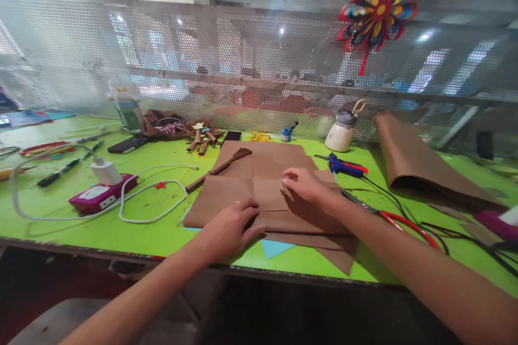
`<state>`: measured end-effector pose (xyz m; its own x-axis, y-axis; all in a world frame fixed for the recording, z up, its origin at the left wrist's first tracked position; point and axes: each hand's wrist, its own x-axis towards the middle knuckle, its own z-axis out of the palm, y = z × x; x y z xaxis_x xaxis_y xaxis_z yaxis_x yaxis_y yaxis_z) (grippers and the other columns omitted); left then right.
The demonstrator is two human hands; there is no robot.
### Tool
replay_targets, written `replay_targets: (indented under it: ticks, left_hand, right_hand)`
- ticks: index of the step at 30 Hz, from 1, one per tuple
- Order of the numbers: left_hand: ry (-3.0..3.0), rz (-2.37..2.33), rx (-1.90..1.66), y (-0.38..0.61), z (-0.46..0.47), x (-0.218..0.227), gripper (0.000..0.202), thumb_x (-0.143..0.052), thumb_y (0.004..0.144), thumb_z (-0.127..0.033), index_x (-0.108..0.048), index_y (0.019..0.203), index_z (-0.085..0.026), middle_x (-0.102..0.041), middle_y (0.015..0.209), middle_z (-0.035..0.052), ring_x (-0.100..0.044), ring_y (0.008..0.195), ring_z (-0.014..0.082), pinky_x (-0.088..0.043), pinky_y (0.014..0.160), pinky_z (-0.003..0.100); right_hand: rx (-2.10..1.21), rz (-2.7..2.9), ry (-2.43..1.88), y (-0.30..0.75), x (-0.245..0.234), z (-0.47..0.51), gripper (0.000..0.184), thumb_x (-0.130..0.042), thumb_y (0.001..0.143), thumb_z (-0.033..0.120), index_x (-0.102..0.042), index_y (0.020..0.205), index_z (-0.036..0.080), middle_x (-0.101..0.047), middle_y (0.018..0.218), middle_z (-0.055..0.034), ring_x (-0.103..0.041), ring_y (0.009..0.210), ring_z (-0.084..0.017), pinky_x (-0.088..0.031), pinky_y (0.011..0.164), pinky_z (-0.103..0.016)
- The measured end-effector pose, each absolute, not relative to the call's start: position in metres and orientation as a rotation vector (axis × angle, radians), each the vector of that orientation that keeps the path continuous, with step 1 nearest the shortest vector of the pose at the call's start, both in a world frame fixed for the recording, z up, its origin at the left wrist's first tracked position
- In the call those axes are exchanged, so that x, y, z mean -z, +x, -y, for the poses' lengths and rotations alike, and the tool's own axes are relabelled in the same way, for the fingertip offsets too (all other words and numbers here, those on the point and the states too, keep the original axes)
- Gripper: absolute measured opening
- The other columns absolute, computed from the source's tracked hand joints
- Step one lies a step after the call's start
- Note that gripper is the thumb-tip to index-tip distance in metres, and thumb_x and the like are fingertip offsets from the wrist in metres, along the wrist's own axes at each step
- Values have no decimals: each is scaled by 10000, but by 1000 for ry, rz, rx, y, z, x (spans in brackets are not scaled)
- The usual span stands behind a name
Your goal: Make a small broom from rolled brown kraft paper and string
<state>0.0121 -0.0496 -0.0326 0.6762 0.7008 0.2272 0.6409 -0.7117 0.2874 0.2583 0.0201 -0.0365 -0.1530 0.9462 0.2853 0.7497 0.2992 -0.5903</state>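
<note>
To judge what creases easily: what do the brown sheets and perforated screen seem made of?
Brown sheets: likely paper, matt, given their thin edges and flat folds.
Perforated screen: probably metal, with a greyish sheen and regular holes, though plastic is possible.

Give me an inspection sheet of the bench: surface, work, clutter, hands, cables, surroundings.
Surface: green tabletop, with small marks.
Work: creased brown paper in layers; turquoise paper shows beneath.
Clutter: red-handled scissors, blue glue gun, black phone, cream bottle.
Hands: left hand rests on the brown paper; right hand touches it too, grip unclear.
Cables: looped white cable beside the purple power strip; black cord near the scissors.
Surroundings: perforated screen behind; multicoloured flower ornament upper right.
</note>
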Motion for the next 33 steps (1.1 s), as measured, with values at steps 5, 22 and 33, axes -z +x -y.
replay_targets:
  ticks: [5, 22, 33]
  left_hand:
    - [2728, -1067, -484, 11, 50, 34, 408, -427, 901, -438, -579, 1168, -169, -555, 1232, 115, -552, 1088, 250, -435, 972, 380]
    - [2667, -1093, -503, 13, 52, 30, 390, -423, 905, -426, -576, 1154, -168, -548, 1250, 116, -552, 1095, 256, -439, 958, 399]
    - [1635, -1035, -983, 9, 7, 40, 602, -716, 654, -345, -473, 1164, -137, -607, 1093, 122, -602, 993, 209, -491, 881, 402]
  right_hand:
    - [-368, 2060, -1490, 249, 48, -37, 254, -699, 654, 259, -683, 889, 163, -651, 861, -50, -584, 738, -154, -453, 692, -261]
    - [-560, 1842, -1521, 248, 44, -35, 63, -656, 618, 171, -599, 643, 158, -616, 623, -6, -536, 598, -132, -402, 550, -232]
    - [-1056, 1527, -1258, 247, 35, -12, 212, -624, 680, 333, -467, 723, 198, -551, 562, 42, -526, 444, -101, -416, 406, -212]
